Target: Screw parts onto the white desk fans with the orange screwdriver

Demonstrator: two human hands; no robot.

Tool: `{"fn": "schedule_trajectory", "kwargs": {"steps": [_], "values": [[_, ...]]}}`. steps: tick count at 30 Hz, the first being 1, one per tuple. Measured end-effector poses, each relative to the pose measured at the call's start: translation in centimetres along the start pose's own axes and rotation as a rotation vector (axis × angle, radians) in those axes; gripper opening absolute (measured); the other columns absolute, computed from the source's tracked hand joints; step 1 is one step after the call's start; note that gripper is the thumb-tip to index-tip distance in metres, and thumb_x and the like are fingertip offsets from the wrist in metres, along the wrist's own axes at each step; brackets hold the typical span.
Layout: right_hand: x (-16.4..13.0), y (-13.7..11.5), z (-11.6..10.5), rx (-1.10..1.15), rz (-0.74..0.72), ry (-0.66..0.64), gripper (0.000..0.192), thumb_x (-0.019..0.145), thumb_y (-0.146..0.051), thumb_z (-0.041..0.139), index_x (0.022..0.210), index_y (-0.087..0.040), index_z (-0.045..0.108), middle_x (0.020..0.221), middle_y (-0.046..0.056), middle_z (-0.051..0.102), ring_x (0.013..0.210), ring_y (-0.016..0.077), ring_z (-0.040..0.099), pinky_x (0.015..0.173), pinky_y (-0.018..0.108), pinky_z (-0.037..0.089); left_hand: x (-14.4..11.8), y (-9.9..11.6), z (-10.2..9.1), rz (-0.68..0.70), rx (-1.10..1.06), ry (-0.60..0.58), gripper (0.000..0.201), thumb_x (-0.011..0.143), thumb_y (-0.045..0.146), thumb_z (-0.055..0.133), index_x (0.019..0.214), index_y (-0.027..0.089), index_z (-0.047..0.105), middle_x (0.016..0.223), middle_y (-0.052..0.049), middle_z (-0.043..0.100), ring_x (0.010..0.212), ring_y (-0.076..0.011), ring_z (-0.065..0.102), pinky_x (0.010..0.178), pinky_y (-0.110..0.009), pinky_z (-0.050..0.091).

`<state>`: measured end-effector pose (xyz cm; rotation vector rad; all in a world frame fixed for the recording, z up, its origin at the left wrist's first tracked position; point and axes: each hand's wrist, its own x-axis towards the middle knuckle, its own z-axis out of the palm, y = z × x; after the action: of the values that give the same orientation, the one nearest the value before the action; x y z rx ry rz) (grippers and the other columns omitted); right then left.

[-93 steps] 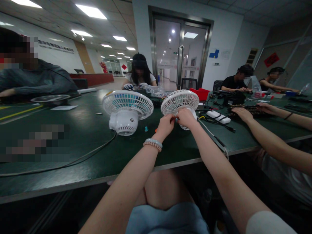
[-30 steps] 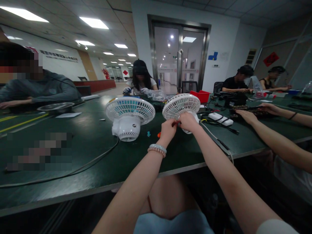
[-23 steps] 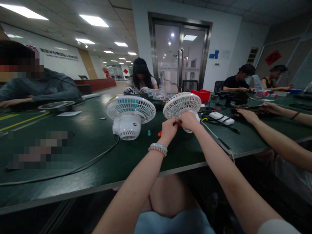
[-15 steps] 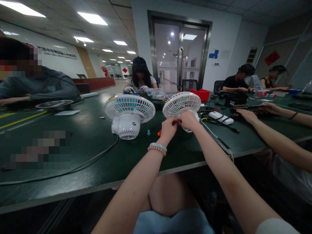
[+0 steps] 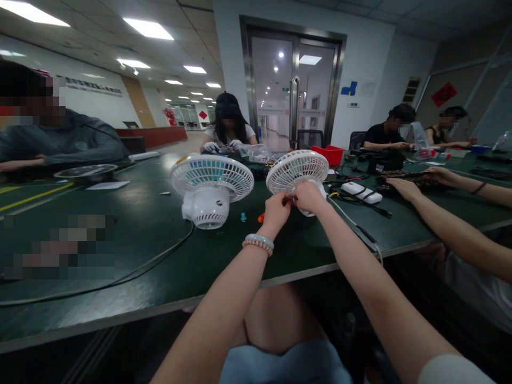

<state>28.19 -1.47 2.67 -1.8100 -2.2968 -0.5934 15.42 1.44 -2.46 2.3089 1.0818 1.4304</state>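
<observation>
Behind both hands (image 5: 293, 200), touching, seemingly gripped, fan (image 5: 298, 169)

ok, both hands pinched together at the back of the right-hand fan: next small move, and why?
Probably keep the right hand bracing the white fan while the left hand works the small part pinched between them. The fan is tilted and propped only by that grip; the part itself is hidden.

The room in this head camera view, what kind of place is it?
Probably a shared assembly workroom or training workshop. Several people sit around one long dark green table. Two small white plastic desk fans lie on it, one at the left and one under both hands, beside black cables.
</observation>
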Motion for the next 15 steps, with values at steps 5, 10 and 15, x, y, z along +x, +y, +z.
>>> {"fn": "schedule_trajectory", "kwargs": {"steps": [5, 10, 15], "values": [[0.02, -0.04, 0.04, 0.007, 0.013, -0.007, 0.028, 0.077, -0.026, 0.051, 0.092, -0.014, 0.07, 0.095, 0.013, 0.066, 0.095, 0.0244, 0.055, 0.079, 0.03, 0.04, -0.07, 0.03, -0.05, 0.018, 0.036, 0.006, 0.015, 0.073, 0.01, 0.05, 0.076, 0.017, 0.063, 0.08, -0.003, 0.067, 0.075, -0.0139, 0.06, 0.073, -0.026, 0.046], [-0.12, -0.12, 0.08, 0.015, 0.029, -0.006, 0.029, 0.078, -0.027, 0.05, 0.094, -0.013, 0.069, 0.096, 0.014, 0.065, 0.097, 0.0247, 0.055, 0.081, 0.031, 0.039, -0.2, -0.08, 0.09, 0.015, 0.048, 0.008, 0.014, 0.074, 0.011, 0.049, 0.077, 0.017, 0.062, 0.08, -0.003, 0.067, 0.076, -0.0142, 0.06, 0.074, -0.026, 0.046], [-0.21, -0.13, 0.02, 0.035, 0.028, -0.01, 0.028, 0.078, -0.026, 0.05, 0.094, -0.013, 0.069, 0.097, 0.014, 0.065, 0.097, 0.0245, 0.054, 0.081, 0.031, 0.038, -0.23, -0.21, 0.3, 0.005, 0.046, 0.013, 0.014, 0.074, 0.011, 0.049, 0.077, 0.017, 0.061, 0.08, -0.003, 0.066, 0.076, -0.0142, 0.06, 0.074, -0.026, 0.046]]}}
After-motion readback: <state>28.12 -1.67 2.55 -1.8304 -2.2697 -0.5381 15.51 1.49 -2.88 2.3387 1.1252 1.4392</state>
